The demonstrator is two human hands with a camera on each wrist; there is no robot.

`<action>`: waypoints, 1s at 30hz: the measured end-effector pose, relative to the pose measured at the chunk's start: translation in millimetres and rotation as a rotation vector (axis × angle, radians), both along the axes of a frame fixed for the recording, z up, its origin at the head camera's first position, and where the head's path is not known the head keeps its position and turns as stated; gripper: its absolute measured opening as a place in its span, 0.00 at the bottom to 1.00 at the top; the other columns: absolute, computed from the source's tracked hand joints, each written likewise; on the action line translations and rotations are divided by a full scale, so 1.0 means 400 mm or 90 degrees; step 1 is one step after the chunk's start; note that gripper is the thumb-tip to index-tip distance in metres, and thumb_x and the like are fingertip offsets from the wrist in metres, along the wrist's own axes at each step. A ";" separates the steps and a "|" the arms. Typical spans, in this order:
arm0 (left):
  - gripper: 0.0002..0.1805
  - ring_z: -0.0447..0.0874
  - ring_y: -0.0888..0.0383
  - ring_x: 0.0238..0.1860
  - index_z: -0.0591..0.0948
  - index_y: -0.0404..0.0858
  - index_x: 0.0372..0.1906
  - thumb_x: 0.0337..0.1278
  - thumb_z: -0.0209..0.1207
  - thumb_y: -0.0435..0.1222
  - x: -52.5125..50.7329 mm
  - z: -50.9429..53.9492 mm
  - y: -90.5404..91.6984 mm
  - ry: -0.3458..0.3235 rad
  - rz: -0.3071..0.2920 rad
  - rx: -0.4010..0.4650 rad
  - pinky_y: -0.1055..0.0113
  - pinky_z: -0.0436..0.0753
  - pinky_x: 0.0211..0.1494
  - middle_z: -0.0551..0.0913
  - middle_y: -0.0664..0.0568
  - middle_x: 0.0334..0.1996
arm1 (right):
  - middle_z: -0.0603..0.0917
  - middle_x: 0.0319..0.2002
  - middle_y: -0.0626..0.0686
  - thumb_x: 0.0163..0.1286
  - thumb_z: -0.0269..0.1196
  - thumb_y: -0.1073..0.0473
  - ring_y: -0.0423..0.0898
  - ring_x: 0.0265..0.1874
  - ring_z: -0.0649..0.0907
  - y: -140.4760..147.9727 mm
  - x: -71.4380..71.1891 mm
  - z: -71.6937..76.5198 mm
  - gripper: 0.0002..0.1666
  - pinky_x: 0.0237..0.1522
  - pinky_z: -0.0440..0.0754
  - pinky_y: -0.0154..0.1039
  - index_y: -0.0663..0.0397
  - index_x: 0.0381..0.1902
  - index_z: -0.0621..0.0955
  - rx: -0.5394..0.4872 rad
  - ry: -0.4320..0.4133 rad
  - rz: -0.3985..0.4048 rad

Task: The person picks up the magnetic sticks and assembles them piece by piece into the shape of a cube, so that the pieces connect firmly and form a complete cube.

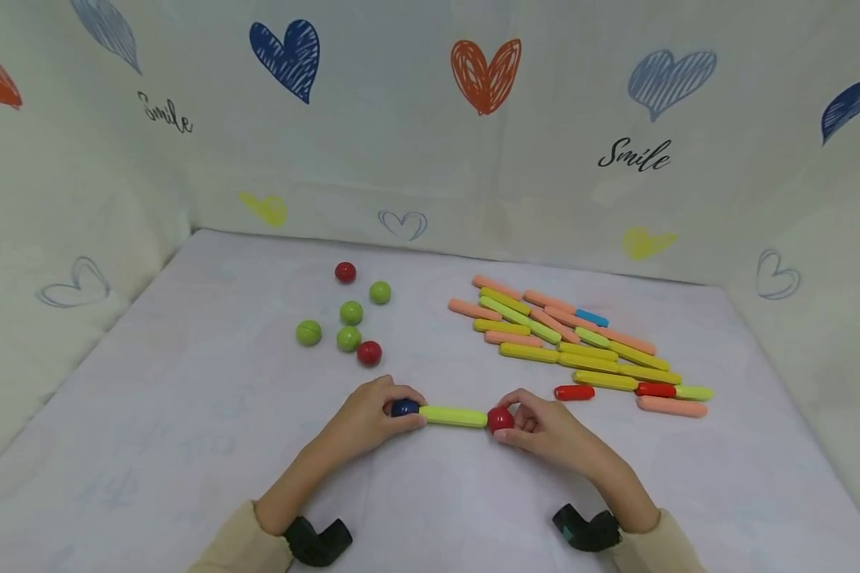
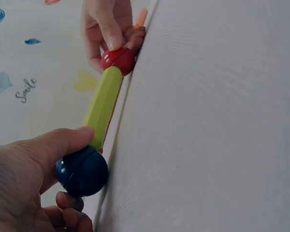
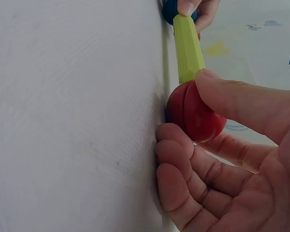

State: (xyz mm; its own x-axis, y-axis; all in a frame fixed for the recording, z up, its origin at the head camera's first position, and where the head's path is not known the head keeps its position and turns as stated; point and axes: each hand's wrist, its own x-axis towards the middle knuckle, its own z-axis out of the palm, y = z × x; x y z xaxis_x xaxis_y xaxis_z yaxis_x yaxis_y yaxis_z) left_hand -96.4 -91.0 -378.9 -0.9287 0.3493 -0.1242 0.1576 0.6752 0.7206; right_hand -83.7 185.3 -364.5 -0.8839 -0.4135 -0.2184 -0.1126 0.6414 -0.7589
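A yellow-green rod [image 1: 453, 416] lies crosswise between both hands, with a dark blue ball [image 1: 404, 408] at its left end and a red ball [image 1: 500, 419] at its right end. My left hand [image 1: 367, 415] grips the blue ball and the rod's near end between thumb and fingers. With thumb and fingertips my right hand [image 1: 548, 430] pinches the red ball. In the left wrist view the blue ball [image 2: 82, 171] and the rod [image 2: 103, 106] touch. The right wrist view shows the red ball [image 3: 195, 112] against the other rod end.
Green balls [image 1: 309, 333] and two red balls [image 1: 369, 353] lie loose beyond the left hand. Several rods in yellow [image 1: 529, 352], orange, red, green and blue are spread at the right. A white cloth wall [image 1: 401, 143] with printed hearts stands behind the table [image 1: 186, 382].
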 end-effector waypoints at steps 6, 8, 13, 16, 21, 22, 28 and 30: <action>0.10 0.64 0.59 0.27 0.84 0.52 0.38 0.48 0.67 0.44 -0.004 -0.007 0.006 0.000 -0.003 0.000 0.71 0.62 0.29 0.68 0.55 0.25 | 0.75 0.26 0.48 0.59 0.66 0.51 0.41 0.24 0.73 0.001 0.003 -0.005 0.25 0.25 0.71 0.29 0.55 0.50 0.74 -0.010 -0.011 -0.009; 0.10 0.64 0.59 0.27 0.84 0.52 0.39 0.48 0.67 0.45 -0.004 -0.009 0.007 -0.002 -0.007 0.001 0.71 0.62 0.28 0.68 0.55 0.25 | 0.75 0.26 0.48 0.58 0.67 0.50 0.41 0.25 0.73 0.003 0.004 -0.006 0.26 0.25 0.72 0.29 0.56 0.50 0.74 -0.009 -0.013 -0.011; 0.11 0.64 0.59 0.27 0.84 0.52 0.39 0.47 0.67 0.45 -0.005 -0.005 0.007 0.000 -0.006 0.004 0.71 0.61 0.29 0.67 0.54 0.25 | 0.75 0.26 0.47 0.58 0.67 0.50 0.40 0.25 0.74 0.007 0.001 -0.001 0.26 0.26 0.74 0.28 0.55 0.50 0.74 0.009 -0.012 0.002; 0.11 0.64 0.59 0.28 0.84 0.52 0.39 0.47 0.67 0.46 -0.005 -0.001 0.006 -0.001 -0.006 0.004 0.70 0.61 0.29 0.67 0.54 0.25 | 0.76 0.28 0.46 0.59 0.66 0.50 0.39 0.26 0.74 0.018 0.000 0.007 0.27 0.28 0.75 0.29 0.55 0.52 0.74 0.013 -0.018 0.023; 0.11 0.64 0.59 0.28 0.84 0.53 0.38 0.47 0.67 0.46 -0.006 0.000 0.006 -0.001 -0.007 0.008 0.70 0.61 0.28 0.67 0.53 0.25 | 0.78 0.31 0.46 0.62 0.64 0.50 0.40 0.31 0.76 0.055 -0.008 0.029 0.25 0.34 0.77 0.29 0.55 0.53 0.74 0.026 0.000 0.018; 0.11 0.64 0.59 0.28 0.84 0.53 0.38 0.47 0.67 0.46 -0.007 -0.001 0.006 -0.001 -0.007 0.008 0.70 0.61 0.28 0.67 0.53 0.25 | 0.79 0.32 0.46 0.62 0.63 0.50 0.40 0.32 0.77 0.065 -0.011 0.035 0.24 0.35 0.77 0.29 0.54 0.53 0.74 0.031 0.012 0.008; 0.10 0.65 0.59 0.28 0.84 0.53 0.38 0.47 0.67 0.45 -0.005 -0.003 0.006 -0.010 -0.001 0.005 0.70 0.62 0.29 0.67 0.53 0.25 | 0.82 0.36 0.47 0.63 0.63 0.53 0.43 0.38 0.78 0.125 -0.021 0.065 0.19 0.38 0.77 0.28 0.56 0.50 0.78 0.080 0.130 -0.076; 0.10 0.65 0.59 0.29 0.84 0.53 0.38 0.47 0.67 0.45 -0.003 -0.003 0.004 -0.011 0.003 0.002 0.69 0.62 0.29 0.67 0.53 0.25 | 0.83 0.38 0.49 0.63 0.63 0.55 0.45 0.39 0.79 0.143 -0.026 0.068 0.18 0.38 0.77 0.30 0.57 0.49 0.79 0.108 0.164 -0.101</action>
State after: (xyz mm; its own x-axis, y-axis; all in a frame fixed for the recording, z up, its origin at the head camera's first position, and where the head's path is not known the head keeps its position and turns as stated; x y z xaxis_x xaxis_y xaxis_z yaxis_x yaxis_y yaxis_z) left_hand -97.8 -89.5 -380.2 -0.9278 0.3459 -0.1400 0.1419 0.6740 0.7250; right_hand -94.3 242.6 -337.2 -0.9692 -0.2439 -0.0337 -0.1755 0.7806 -0.5999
